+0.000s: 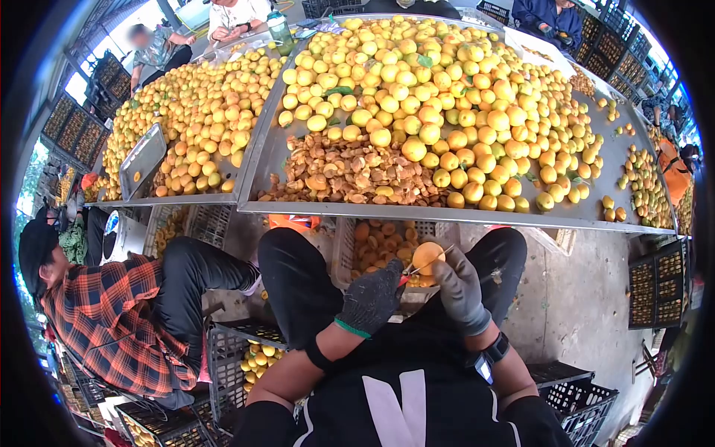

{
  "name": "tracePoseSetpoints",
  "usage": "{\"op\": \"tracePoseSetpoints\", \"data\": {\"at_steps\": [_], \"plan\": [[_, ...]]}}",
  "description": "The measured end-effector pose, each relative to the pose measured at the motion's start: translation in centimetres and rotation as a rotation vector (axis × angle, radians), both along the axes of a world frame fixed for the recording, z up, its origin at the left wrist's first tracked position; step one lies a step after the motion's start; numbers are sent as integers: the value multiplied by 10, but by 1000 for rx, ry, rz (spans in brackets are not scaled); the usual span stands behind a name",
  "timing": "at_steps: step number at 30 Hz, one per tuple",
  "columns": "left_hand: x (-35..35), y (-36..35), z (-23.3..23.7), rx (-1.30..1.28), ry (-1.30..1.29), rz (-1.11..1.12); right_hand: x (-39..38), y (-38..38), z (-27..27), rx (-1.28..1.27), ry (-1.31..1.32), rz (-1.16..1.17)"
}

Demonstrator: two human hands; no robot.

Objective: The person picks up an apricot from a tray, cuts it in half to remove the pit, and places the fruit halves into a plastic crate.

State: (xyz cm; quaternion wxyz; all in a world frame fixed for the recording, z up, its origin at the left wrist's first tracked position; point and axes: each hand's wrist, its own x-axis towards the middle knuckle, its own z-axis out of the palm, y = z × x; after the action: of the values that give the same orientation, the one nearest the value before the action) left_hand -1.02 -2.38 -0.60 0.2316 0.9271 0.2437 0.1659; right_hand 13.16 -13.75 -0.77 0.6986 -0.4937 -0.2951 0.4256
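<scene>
My left hand (371, 299), in a dark knit glove with a green cuff, is closed around a small knife (404, 281) with a red handle. Its thin blade lies against an apricot (427, 255). Grey-gloved, my right hand (463, 293) grips that apricot between thumb and fingers. Both hands are close together between my knees. Under them stands a light plastic crate (342, 257) holding orange apricot halves (377, 242), partly hidden by my hands and legs.
A metal table (447, 214) ahead bears heaped apricots (417, 82) and a brown pile of pits or scraps (350, 167). A person in a plaid shirt (112, 320) sits left. Black crates (659, 283) stand right; another crate (223, 365) with apricots is at lower left.
</scene>
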Motion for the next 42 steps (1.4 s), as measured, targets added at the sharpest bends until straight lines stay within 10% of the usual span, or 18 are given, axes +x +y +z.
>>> {"op": "tracePoseSetpoints", "data": {"at_steps": [17, 26, 35, 39, 42], "plan": [[-3, 15, -21, 175, -178, -89, -14, 5, -7, 162, 595, 149], [-13, 20, 14, -496, -149, 47, -1, 2, -29, 115, 866, 193], [2, 17, 27, -249, -119, -321, -27, 1, 34, -279, 32, 86], [14, 9, 18, -545, -309, -214, -35, 10, -47, -101, -103, -221], [23, 3, 16, -706, -403, -127, -36, 16, -29, -190, -800, -461]]}}
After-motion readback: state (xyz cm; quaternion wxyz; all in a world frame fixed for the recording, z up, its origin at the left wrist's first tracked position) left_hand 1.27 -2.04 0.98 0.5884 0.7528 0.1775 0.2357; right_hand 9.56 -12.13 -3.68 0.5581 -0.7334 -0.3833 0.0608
